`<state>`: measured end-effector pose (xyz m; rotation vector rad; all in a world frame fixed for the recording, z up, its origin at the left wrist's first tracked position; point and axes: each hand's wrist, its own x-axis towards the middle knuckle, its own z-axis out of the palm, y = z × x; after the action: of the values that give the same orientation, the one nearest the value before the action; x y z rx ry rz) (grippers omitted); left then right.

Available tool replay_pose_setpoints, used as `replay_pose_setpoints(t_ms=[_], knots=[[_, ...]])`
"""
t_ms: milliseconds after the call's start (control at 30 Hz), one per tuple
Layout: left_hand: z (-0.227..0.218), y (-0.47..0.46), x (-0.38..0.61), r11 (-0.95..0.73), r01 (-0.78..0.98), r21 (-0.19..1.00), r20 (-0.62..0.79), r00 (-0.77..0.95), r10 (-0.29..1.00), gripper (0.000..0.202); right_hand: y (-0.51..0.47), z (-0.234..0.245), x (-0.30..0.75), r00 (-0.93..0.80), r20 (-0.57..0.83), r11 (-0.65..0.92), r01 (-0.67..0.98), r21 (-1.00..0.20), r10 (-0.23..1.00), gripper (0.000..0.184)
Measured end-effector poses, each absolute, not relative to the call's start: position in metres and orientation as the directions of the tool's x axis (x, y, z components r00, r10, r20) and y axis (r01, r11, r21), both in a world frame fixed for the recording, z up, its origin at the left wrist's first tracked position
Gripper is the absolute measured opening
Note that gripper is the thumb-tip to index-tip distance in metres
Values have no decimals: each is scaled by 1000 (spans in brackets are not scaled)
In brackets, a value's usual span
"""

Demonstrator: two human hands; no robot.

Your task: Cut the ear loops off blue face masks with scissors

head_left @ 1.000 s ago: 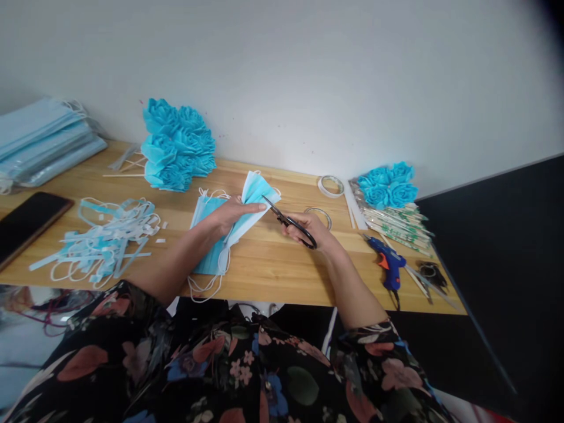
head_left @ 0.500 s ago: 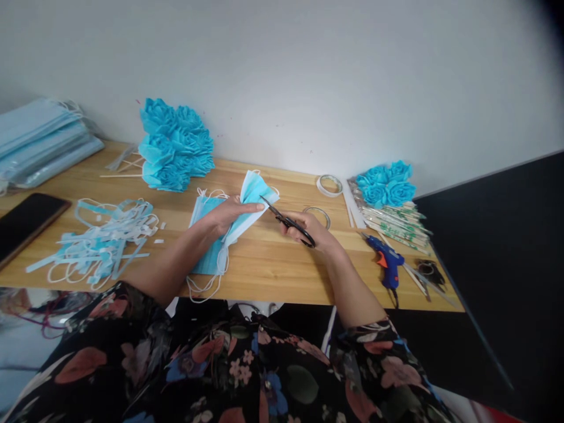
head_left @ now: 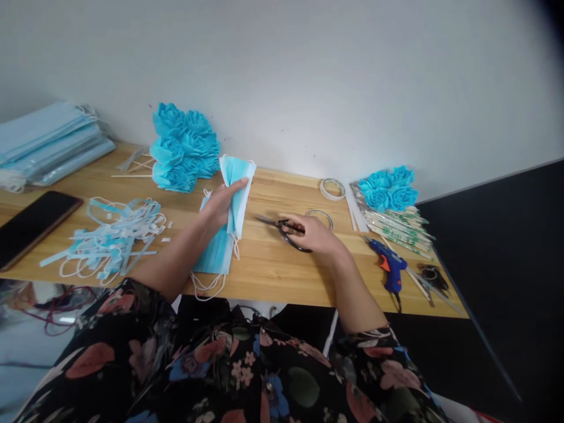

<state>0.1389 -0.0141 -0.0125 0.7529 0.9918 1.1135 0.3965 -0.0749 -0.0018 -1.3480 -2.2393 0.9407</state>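
My left hand (head_left: 220,205) holds a light blue face mask (head_left: 237,183) upright above a small stack of masks (head_left: 215,249) lying near the table's front edge. My right hand (head_left: 311,233) is closed on black scissors (head_left: 282,226), which lie low over the wooden table (head_left: 264,270) with the blades pointing left, apart from the mask.
Cut mask strips and ear loops (head_left: 110,238) pile at the left beside a black phone (head_left: 33,226). Packs of masks (head_left: 48,144) sit far left. Blue paper flowers (head_left: 185,147) stand at the back, more flowers (head_left: 388,188) on chopstick packets at the right, with tape rolls (head_left: 331,188) and a blue glue gun (head_left: 388,264).
My left hand lifted the mask up and to the left, away from the scissors. My right hand lowered the scissors toward the table.
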Motion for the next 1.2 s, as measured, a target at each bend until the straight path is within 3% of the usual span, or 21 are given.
replay_pose_setpoints(t_ms=[100,200,367,533,733,1200], knots=[[-12,-19,145,273,-420,866,-266,76,961,48,-78,-5,393,-470,-19,353,689,-633,883,50],[-12,-26,152,288,-404,868,-266,110,958,45,-79,-2,388,-401,82,357,685,-635,913,41],[-12,-34,161,279,-419,864,-239,145,960,42,-75,9,365,-326,180,343,563,-752,928,29],[-13,-39,166,272,-471,839,-200,197,960,44,-64,6,329,-294,118,231,386,-893,949,35],[-10,-39,165,221,-509,832,-164,155,974,42,-58,-10,309,-121,185,214,296,-931,975,38],[-12,-42,166,211,-401,891,-159,161,974,41,-72,-17,310,-61,299,298,390,-871,952,39]])
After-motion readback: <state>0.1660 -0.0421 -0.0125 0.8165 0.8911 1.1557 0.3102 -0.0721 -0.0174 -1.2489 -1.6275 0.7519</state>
